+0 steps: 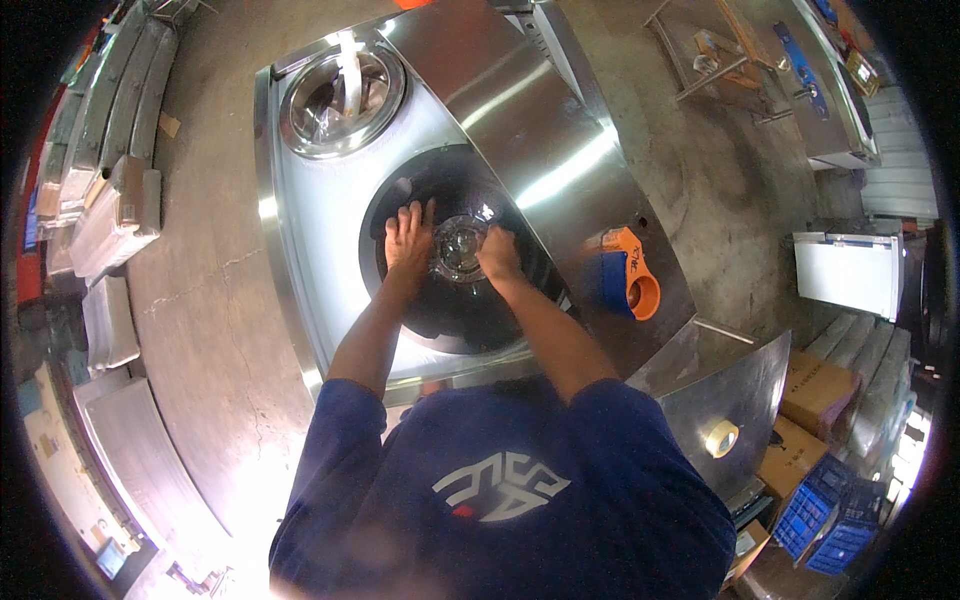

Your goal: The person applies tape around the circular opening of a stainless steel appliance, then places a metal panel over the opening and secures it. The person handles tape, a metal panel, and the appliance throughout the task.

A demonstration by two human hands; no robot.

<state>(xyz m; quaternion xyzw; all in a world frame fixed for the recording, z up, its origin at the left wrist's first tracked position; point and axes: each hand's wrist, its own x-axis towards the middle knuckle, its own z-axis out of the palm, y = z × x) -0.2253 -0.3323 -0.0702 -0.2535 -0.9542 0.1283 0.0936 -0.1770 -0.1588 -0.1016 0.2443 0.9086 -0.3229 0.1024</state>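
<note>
A large round black piece point(463, 318) like a wide pan sits in the white top of a stainless steel unit point(330, 225). In its middle is a shiny, clear or metallic round fitting point(458, 248). My left hand point(408, 240) lies on the black piece just left of the fitting, fingers stretched out and slightly apart. At the fitting's right edge, my right hand point(498, 252) has its fingers curled closed; what they hold is hidden. Farther left stands a round metal basin point(343, 103) with a white strip point(350, 72) across it.
A steel panel point(530, 110) runs along the right, with an orange and blue tape dispenser point(632, 275) on it. A tape roll point(721, 438) lies at the lower right, near cardboard boxes point(815, 390) and a blue crate point(825, 510). Wrapped panels point(120, 215) are stacked at the left.
</note>
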